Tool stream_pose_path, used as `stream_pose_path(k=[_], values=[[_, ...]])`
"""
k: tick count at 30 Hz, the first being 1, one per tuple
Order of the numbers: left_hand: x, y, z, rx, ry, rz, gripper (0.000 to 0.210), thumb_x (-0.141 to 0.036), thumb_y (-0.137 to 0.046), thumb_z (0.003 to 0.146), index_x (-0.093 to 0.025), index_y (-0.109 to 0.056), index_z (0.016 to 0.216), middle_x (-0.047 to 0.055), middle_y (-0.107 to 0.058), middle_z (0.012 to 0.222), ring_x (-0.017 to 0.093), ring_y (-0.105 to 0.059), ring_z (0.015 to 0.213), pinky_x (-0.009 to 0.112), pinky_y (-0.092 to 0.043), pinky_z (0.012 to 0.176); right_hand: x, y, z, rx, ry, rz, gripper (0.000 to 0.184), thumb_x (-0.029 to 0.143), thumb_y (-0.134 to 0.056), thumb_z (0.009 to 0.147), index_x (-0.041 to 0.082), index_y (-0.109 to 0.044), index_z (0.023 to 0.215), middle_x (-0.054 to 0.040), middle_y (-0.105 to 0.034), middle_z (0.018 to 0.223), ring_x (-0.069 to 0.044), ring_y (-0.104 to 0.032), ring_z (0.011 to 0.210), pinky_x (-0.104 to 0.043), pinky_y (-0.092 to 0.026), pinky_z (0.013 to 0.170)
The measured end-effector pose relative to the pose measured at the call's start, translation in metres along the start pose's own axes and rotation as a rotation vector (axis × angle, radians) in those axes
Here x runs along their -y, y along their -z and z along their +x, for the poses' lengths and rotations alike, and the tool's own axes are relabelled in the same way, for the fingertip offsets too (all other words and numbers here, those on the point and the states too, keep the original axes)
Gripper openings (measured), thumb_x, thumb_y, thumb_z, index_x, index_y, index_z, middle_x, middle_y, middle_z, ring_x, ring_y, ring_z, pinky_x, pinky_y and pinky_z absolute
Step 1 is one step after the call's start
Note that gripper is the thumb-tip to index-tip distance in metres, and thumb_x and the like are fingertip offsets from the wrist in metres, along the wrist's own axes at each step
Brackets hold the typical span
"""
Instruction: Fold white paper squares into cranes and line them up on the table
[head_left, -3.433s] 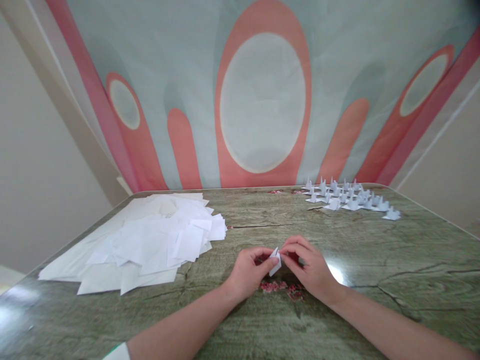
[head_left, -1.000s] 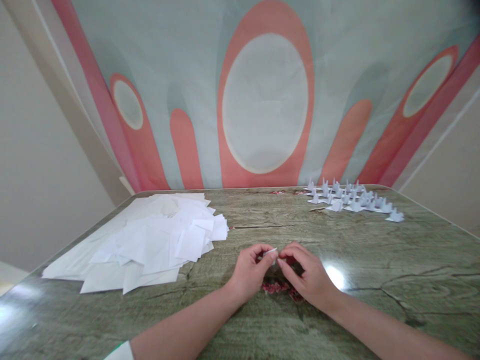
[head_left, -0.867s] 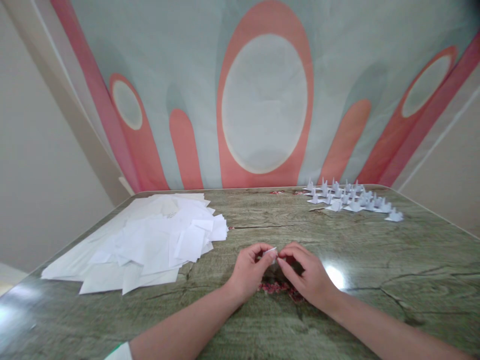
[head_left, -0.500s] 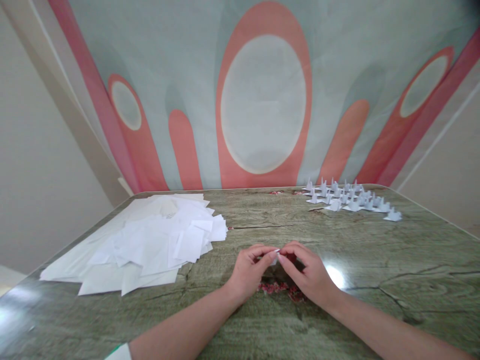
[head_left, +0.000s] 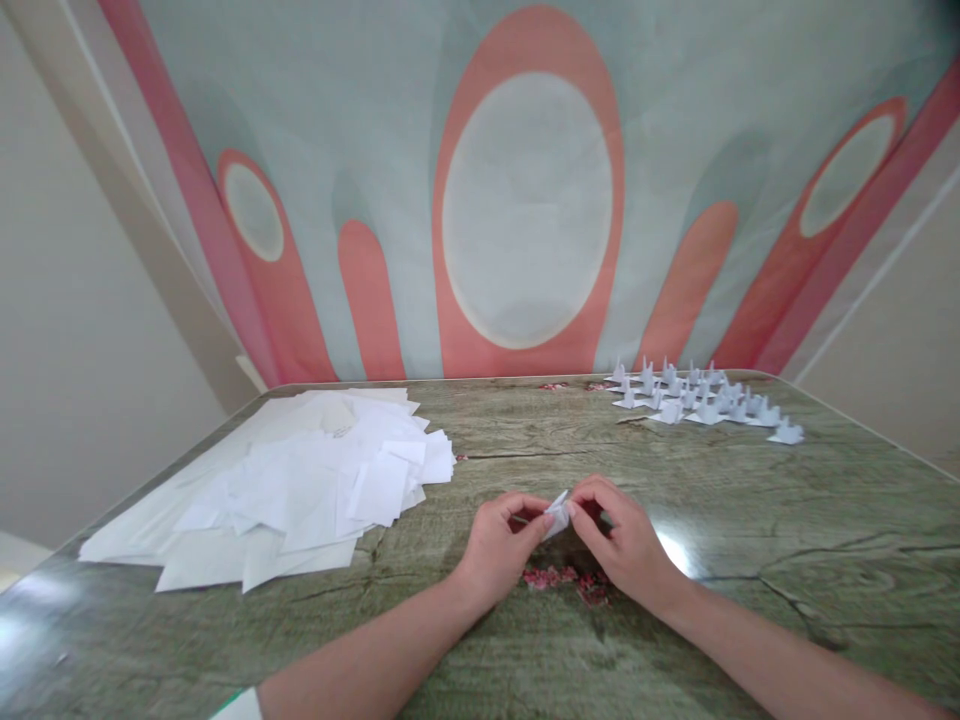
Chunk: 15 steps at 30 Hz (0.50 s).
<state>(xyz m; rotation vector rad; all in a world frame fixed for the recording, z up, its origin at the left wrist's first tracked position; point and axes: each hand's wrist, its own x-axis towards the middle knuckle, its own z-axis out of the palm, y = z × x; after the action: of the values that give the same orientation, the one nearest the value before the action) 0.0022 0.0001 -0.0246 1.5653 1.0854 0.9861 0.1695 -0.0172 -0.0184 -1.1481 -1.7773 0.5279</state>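
Between my hands is a small folded piece of white paper [head_left: 556, 518], held just above the table, with a narrow point sticking up. My left hand [head_left: 504, 545] pinches its left side between thumb and fingers. On the other side, my right hand [head_left: 616, 535] has thumb and forefinger closed on its right edge. The fingertips partly cover the paper, so its full shape is hidden. At the back right stand several white folded paper cranes [head_left: 705, 398] in rows.
A wide, loose heap of white paper sheets [head_left: 300, 490] covers the left of the wood-patterned table [head_left: 495, 430]. Behind the table's far edge rises a grey-green backdrop [head_left: 525, 210] with coral shapes. Light glares off the tabletop by my right wrist.
The folded paper has turned and shows more of its surface, with a point now raised. My right hand has shifted slightly right, widening the gap between my fingertips.
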Motion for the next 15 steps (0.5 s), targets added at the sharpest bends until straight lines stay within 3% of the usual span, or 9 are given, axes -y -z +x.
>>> stream_pose_path(k=[7, 11, 15], values=[[-0.0010, 0.0016, 0.0042, -0.049, 0.051, -0.124, 0.021, -0.029, -0.064, 0.073, -0.012, -0.068, 0.084, 0.005, -0.068, 0.076, 0.013, -0.056, 0.065, 0.022, -0.045, 0.061, -0.0013, -0.0010, 0.0020, 0.058, -0.083, 0.072, 0.017, 0.031, -0.043, 0.089, 0.019, -0.055, 0.084, -0.0025, -0.056, 0.080, -0.016, -0.052, 0.073, -0.027, -0.040, 0.065], [-0.0018, 0.0017, 0.0043, -0.037, 0.043, -0.178, 0.021, -0.029, -0.065, 0.072, -0.011, -0.068, 0.083, 0.005, -0.068, 0.076, 0.013, -0.056, 0.066, 0.022, -0.045, 0.063, -0.0019, -0.0022, 0.0015, 0.145, -0.077, 0.051, 0.019, 0.033, -0.046, 0.087, 0.019, -0.055, 0.077, -0.0014, -0.055, 0.074, -0.015, -0.052, 0.069, -0.027, -0.040, 0.064], [-0.0024, 0.0012, 0.0037, -0.016, 0.061, -0.198, 0.023, -0.030, -0.066, 0.070, -0.011, -0.068, 0.082, 0.005, -0.067, 0.075, 0.013, -0.057, 0.065, 0.022, -0.045, 0.062, -0.0026, -0.0030, -0.0002, 0.134, -0.059, 0.028, 0.020, 0.031, -0.046, 0.087, 0.019, -0.054, 0.074, -0.0011, -0.054, 0.071, -0.015, -0.051, 0.067, -0.027, -0.040, 0.063]])
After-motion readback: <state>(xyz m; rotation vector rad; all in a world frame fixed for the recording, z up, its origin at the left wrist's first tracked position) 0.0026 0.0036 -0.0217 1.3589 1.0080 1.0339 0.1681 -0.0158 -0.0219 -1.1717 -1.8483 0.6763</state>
